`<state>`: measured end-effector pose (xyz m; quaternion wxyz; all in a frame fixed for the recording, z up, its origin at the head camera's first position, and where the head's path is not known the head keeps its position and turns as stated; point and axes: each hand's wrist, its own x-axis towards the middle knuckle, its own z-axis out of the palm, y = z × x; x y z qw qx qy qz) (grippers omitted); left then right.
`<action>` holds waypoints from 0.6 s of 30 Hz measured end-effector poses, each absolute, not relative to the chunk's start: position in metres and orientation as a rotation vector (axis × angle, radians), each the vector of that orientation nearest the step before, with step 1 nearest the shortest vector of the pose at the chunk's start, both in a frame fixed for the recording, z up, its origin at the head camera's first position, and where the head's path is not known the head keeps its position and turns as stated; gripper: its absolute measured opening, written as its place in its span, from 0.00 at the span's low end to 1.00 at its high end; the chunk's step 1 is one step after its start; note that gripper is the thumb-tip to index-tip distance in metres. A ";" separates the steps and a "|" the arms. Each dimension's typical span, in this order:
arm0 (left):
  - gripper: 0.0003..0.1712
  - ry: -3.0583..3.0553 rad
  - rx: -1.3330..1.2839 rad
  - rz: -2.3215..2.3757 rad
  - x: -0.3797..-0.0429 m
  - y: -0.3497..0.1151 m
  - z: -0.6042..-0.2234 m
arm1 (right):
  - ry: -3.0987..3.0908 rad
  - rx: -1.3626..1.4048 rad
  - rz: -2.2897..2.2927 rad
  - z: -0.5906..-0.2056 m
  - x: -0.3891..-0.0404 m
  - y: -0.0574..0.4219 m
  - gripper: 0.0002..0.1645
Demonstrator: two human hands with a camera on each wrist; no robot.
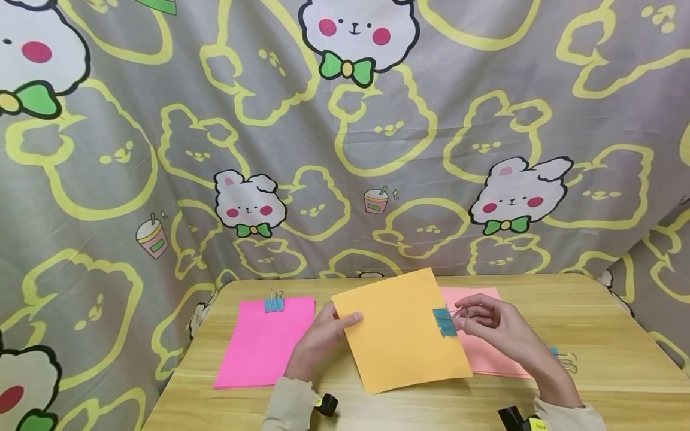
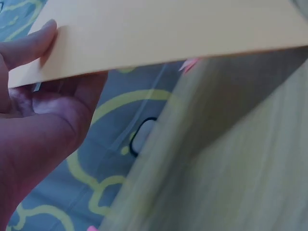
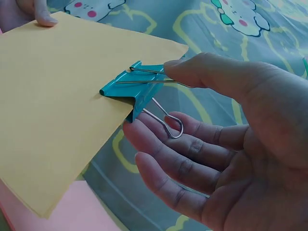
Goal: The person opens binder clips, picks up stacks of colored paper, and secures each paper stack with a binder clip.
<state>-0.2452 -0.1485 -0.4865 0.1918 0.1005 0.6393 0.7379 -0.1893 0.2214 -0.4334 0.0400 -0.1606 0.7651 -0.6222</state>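
A stack of orange paper [image 1: 401, 335] is held tilted above the table. My left hand [image 1: 323, 332] pinches its left edge, thumb on the front face and fingers behind. On the right edge sits a teal binder clip [image 3: 137, 82], its jaws over the paper and its two wire handles standing apart. My right hand [image 1: 498, 323] holds this clip. Its thumb [image 3: 192, 70] presses the upper wire handle, while the other fingers lie curved below, around the lower handle. In the left wrist view, the left hand [image 2: 43, 115] grips the paper's corner.
Bright pink paper [image 1: 269, 344] with a teal binder clip [image 1: 274, 304] on its top edge lies at left. Light pink paper [image 1: 490, 353] lies behind the orange sheets. Another binder clip [image 1: 563, 358] is at its right. A patterned curtain [image 1: 356, 149] hangs behind the wooden table [image 1: 609, 335].
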 end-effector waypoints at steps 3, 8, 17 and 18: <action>0.23 1.814 0.401 2.035 -0.248 -0.157 -0.481 | 2.353 -0.533 -1.896 -0.431 -0.188 0.221 0.20; 0.18 1.970 0.692 1.865 -0.248 -0.166 -0.467 | 2.375 -0.538 -1.826 -0.428 -0.187 0.218 0.21; 0.12 2.008 0.922 1.575 -0.234 -0.135 -0.449 | 2.450 -0.680 -1.672 -0.430 -0.186 0.195 0.20; 0.09 2.024 0.936 1.565 -0.232 -0.132 -0.449 | 2.461 -0.683 -1.654 -0.431 -0.186 0.192 0.20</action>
